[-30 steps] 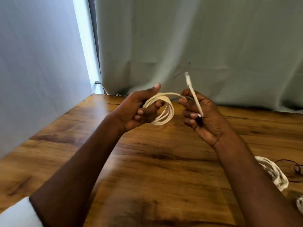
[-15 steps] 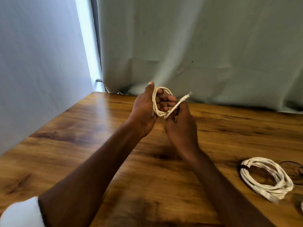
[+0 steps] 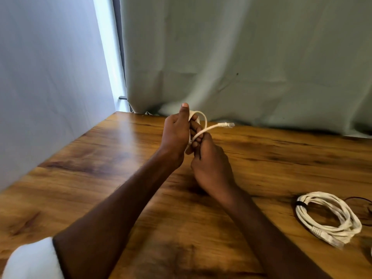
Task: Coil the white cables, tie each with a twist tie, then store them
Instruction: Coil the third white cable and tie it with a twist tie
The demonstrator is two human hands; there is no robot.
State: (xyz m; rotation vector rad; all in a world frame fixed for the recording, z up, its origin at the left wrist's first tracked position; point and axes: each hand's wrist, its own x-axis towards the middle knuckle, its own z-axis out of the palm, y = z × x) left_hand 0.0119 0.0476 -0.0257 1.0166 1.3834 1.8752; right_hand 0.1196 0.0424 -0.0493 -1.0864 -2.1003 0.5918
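Head view: a person's two bare forearms reach out over a brown wood-grain table (image 3: 100, 178), the hands meeting above its far middle.
Writing: no lettering can be read on the cables, the table or the cloth.
Containers: none shows; the cables are either held in the hands or lie straight on the tabletop.
Left hand (image 3: 176, 135): raised above the table with its back toward the camera, thumb pointing straight up, the other fingers curled through a small white cable coil (image 3: 202, 117) and gripping it.
Right hand (image 3: 211, 164): just below and to the right of the left one and touching it, back of the hand toward the camera, fingers bent in around the loose end of the same cable where it leaves the coil.
Cable end: a clear plastic plug (image 3: 228, 124) sticks out to the right past the right hand's knuckles, free in the air above the table.
Second cable: a larger white coiled cable bundle (image 3: 330, 218) lies flat near the table's right edge, well apart from the hands, with a dark band (image 3: 301, 204) wrapped round its left side.
Thin dark wire (image 3: 360, 199): lies just right of that bundle, partly cut off by the picture edge.
Sleeve: a white cuff (image 3: 30, 260) covers the left arm at the lower left corner.
Backdrop: a pale green curtain (image 3: 241, 57) hangs behind the table; a pale wall (image 3: 40, 77) stands at the left.
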